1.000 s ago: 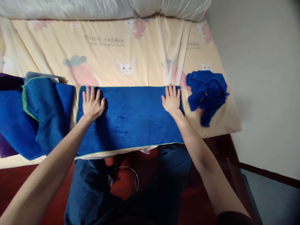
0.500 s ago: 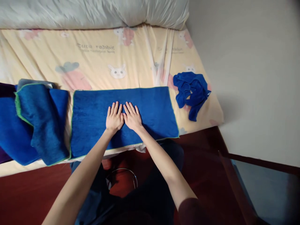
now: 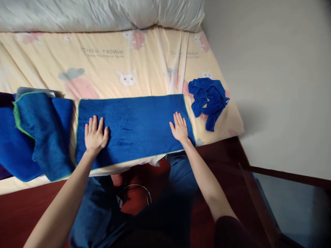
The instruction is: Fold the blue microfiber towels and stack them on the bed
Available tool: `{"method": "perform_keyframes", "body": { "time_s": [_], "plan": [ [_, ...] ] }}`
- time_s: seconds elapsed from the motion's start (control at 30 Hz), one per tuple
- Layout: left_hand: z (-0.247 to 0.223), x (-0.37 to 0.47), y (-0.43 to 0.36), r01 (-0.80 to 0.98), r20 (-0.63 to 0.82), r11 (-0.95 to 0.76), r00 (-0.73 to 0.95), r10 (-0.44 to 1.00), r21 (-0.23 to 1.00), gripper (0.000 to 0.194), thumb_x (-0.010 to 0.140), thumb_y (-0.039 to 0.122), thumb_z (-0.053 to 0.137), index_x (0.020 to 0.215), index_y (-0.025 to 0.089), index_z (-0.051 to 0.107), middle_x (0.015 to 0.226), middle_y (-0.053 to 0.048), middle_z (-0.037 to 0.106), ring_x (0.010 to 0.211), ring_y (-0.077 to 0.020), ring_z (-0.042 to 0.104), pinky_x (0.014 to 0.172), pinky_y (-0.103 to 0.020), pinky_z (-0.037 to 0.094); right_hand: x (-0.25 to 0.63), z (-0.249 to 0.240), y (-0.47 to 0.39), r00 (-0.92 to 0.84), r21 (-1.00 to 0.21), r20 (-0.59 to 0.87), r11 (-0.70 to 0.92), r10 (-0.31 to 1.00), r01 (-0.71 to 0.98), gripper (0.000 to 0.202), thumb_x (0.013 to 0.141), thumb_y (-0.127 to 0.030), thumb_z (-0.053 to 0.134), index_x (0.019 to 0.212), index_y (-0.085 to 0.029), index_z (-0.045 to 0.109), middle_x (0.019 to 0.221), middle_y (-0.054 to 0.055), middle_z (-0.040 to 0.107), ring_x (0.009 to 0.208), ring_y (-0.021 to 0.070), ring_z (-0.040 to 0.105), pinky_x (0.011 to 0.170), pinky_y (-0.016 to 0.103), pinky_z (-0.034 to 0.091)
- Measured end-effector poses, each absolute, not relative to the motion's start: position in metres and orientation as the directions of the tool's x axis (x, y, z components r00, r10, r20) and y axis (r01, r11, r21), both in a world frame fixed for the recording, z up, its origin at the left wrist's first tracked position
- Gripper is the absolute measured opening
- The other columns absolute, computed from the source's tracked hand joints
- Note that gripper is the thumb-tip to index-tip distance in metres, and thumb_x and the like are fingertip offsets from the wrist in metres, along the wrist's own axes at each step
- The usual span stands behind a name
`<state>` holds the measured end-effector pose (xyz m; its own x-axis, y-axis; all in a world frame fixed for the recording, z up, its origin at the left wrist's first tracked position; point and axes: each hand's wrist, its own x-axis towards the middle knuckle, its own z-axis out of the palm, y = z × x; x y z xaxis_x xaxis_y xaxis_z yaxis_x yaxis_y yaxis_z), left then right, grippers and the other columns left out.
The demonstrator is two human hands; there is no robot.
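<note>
A blue towel (image 3: pixel 139 127) with green edging lies flat on the bed near its front edge. My left hand (image 3: pixel 95 135) rests palm down on the towel's left part, fingers spread, holding nothing. Near the right edge of the same towel, my right hand (image 3: pixel 179 127) lies palm down with its fingers stretched out. Faint dark creases mark the cloth between the hands.
Several blue and dark towels (image 3: pixel 46 137) are piled at the left. A crumpled blue cloth (image 3: pixel 209 100) lies at the right. Behind is a rolled grey quilt (image 3: pixel 103 15) on the rabbit-print sheet (image 3: pixel 103 75). A grey wall (image 3: pixel 279 86) stands at the right.
My hands have moved apart from the towel's middle, the left one leftward and the right one rightward. The towel stays flat in its place.
</note>
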<state>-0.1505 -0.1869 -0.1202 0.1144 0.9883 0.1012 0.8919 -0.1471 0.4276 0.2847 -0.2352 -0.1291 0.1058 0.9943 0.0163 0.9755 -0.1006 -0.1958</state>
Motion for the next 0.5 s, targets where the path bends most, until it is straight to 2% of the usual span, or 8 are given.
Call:
{"method": "perform_keyframes", "body": {
  "time_s": [0.1,0.2,0.5],
  "plan": [
    [-0.12,-0.169,-0.19,0.894,0.104,-0.099,0.059,0.993,0.437,0.07,0.102,0.05,0.033,0.162,0.015,0.031,0.173,-0.01,0.012,0.16,-0.0319,0.008,0.13,-0.055,0.004,0.313,-0.129,-0.245,0.184,-0.157,0.015,-0.18,0.983,0.971,0.067,0.109,-0.045,0.02,0.163,-0.007,0.024,0.171,0.008,0.019,0.16,0.0168,0.014,0.131,0.035,0.007],
    [-0.121,-0.175,-0.191,0.903,0.127,-0.083,0.032,0.991,0.421,0.069,0.102,0.051,0.032,0.162,0.017,0.031,0.173,-0.01,0.013,0.16,-0.0308,0.009,0.13,-0.054,0.006,0.324,-0.131,-0.25,0.194,-0.168,0.016,-0.189,0.981,0.968,0.069,0.109,-0.045,0.017,0.163,-0.005,0.023,0.171,0.008,0.017,0.159,0.0176,0.014,0.131,0.034,0.006],
    [-0.122,-0.175,-0.189,0.904,0.121,-0.088,0.041,0.992,0.418,0.07,0.101,0.049,0.032,0.161,0.015,0.032,0.172,-0.012,0.015,0.159,-0.0344,0.01,0.129,-0.061,0.006,0.328,-0.136,-0.247,0.188,-0.245,0.019,-0.178,0.982,0.953,0.07,0.107,-0.044,0.02,0.162,-0.001,0.025,0.17,0.015,0.019,0.159,0.0246,0.017,0.13,0.043,0.006]
  ]
}}
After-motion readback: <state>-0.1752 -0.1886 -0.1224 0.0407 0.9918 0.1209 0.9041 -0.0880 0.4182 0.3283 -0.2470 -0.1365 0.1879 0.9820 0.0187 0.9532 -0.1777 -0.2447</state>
